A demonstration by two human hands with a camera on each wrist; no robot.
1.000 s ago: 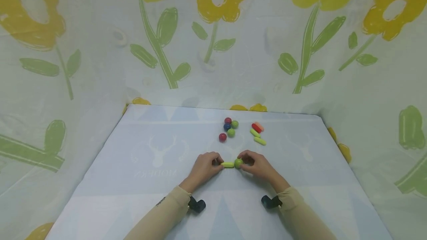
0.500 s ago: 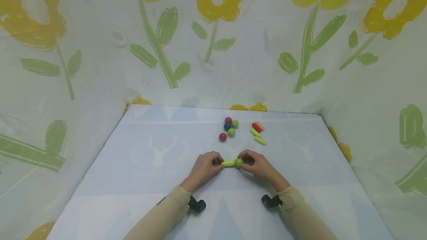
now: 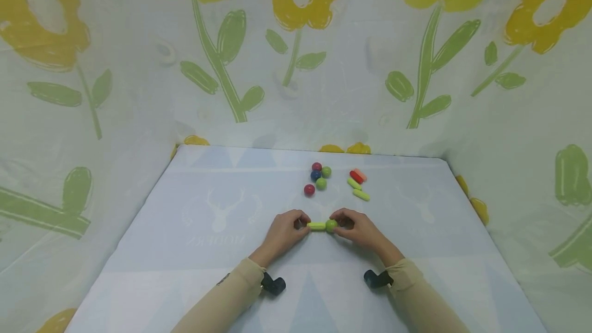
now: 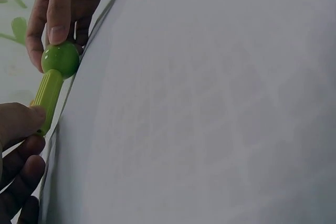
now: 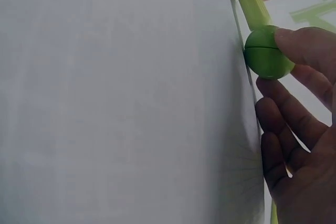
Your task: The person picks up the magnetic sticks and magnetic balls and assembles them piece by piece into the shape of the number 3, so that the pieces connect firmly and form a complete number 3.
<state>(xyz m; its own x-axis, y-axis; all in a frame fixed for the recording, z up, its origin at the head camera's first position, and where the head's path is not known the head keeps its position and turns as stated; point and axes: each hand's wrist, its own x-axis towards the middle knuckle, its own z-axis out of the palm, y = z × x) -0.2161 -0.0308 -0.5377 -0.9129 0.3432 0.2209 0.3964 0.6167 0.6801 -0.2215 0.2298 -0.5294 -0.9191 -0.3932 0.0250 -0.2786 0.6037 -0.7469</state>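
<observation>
On my head view the work sits just below the centre of the frame. The person's left hand [image 3: 284, 230] has a closed grip, pinching the left end of a yellow-green stick [image 3: 317, 226]. The right hand [image 3: 358, 227] comes in from the lower right, its grip likewise closed, holding a green ball [image 3: 331, 226]. Stick and ball meet end-on between the two hands; from here I cannot tell whether the stick's tip sits inside the ball or only touches it. My right wrist view, upper right, shows a dark seam [image 5: 262, 48] around that ball; the left wrist view shows fine ridges along the stick.

Above the hands in my head view, a loose cluster lies directly on the bench [image 3: 162, 220]: a red ball [image 3: 316, 167] at the top, a dark blue ball [image 3: 316, 175] just below, two other green balls [image 3: 321, 184] beside it, and a second red ball [image 3: 309, 189] at the lower left. Right of these, a salmon stick [image 3: 361, 174] and a red stick [image 3: 356, 177] lie side by side, with two loose yellow-green sticks [image 3: 361, 195] below. Flower-printed curtains [image 3: 347, 66] enclose the bench at the frame's top, left and right.
</observation>
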